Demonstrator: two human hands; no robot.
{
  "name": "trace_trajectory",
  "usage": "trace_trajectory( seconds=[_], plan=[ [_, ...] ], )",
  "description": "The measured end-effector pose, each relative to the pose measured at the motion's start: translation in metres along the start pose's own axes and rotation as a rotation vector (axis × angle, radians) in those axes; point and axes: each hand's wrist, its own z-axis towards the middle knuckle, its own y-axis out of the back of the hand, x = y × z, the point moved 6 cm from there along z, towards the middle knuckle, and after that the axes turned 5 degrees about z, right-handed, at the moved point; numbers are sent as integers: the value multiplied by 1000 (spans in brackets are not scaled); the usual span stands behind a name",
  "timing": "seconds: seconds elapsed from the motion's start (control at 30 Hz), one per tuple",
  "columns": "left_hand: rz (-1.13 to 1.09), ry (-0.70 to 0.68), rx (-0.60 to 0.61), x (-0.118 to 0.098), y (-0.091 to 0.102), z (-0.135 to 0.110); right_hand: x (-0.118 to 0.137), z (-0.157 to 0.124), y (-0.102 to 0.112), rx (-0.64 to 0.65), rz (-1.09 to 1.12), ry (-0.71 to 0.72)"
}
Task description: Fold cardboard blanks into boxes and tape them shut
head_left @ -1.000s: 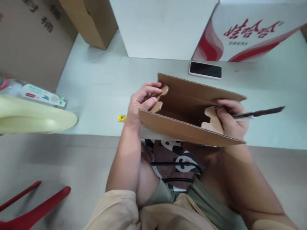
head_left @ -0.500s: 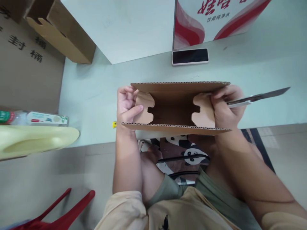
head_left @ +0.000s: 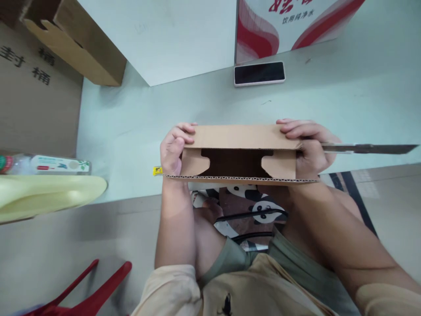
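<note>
Box [head_left: 235,163] gripped by my left hand [head_left: 174,149] and right hand [head_left: 312,145], knife [head_left: 371,149] in the latter — seemingly to steady the bent flap [head_left: 237,137].

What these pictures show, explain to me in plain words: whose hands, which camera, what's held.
There is no machine here: these are a person's two bare hands. One camera, worn on that person's head, looks forward and down. The left hand and right hand hold a small cardboard box by its ends, its far flap folded partly over the opening. From the right hand also sticks what looks like a knife. On the table are a phone, a yellow packet and a white carton with red markings.
</note>
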Motion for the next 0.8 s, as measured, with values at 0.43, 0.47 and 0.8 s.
trace_trajectory(
  seconds=[0.43, 0.47, 0.8],
  plan=[
    [6, 173, 69, 9, 6, 7, -3, 0, 1, 35, 54, -26],
    [12, 178, 44, 9, 6, 6, -2, 1, 2, 25, 49, -25],
    [180, 105, -277, 1, -22, -15, 6, 14, 32, -179, -214, 22]
  ],
)
